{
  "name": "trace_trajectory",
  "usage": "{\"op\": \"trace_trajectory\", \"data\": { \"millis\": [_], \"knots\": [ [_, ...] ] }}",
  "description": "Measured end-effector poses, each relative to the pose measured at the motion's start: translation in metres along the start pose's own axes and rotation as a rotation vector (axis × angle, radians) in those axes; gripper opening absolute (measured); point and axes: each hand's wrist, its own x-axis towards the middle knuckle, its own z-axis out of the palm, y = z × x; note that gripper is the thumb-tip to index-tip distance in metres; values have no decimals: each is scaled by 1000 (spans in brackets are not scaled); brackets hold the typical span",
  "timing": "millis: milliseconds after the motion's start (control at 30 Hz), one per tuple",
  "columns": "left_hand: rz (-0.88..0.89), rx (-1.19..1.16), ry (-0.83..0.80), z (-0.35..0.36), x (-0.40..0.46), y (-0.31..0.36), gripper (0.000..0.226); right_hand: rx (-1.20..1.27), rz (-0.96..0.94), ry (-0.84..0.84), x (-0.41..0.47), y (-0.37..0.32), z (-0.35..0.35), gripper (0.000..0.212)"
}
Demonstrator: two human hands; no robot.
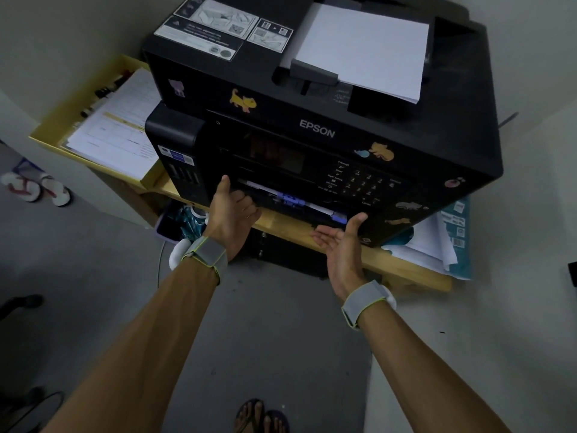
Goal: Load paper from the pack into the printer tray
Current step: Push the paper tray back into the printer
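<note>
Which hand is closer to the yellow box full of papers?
The left hand. It is at the printer's lower front, just right of and below the yellow box. The right hand is farther away, at the right end of the front opening.
</note>
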Motion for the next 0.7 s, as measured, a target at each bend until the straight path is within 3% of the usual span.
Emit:
{"op": "trace_trajectory", "data": {
  "millis": [467,700],
  "knots": [
    [-54,-29,8,-1,6,6,43,-39,-37,2,0,-2,3,97],
    [-18,-34,31,32,12,18,44,-99,4,-13,26,-22,10,115]
  ]
}}
